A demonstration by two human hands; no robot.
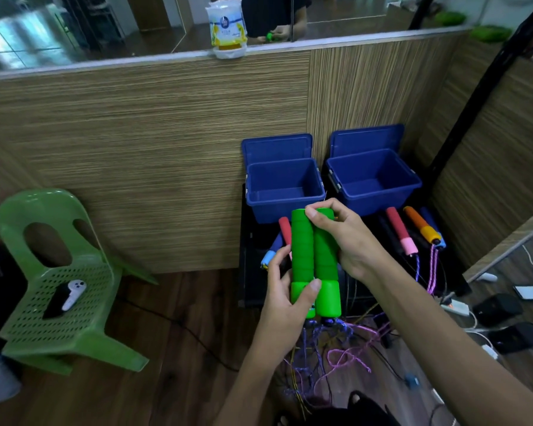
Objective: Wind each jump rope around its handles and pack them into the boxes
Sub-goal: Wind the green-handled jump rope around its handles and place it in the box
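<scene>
Two green foam jump-rope handles (314, 259) stand side by side, upright, in front of me. My left hand (285, 299) grips their lower ends, thumb across the left handle. My right hand (348, 241) holds the upper part from the right, thumb on top between the handles. Their rope (320, 342) hangs loose below into a tangle. Two open blue boxes, the left box (285, 207) and the right box (374, 198), sit on a black table (246, 272) behind, both showing bare bottoms. More handles lie there: red (400, 232), orange (422, 226), and another red (285, 229).
Pink and purple ropes (348, 358) trail over the wood floor below the table. A green plastic chair (59, 284) with a white controller (73, 293) stands at the left. A wood-panelled wall rises behind the boxes. Cables, chargers and dark shoes lie at the right.
</scene>
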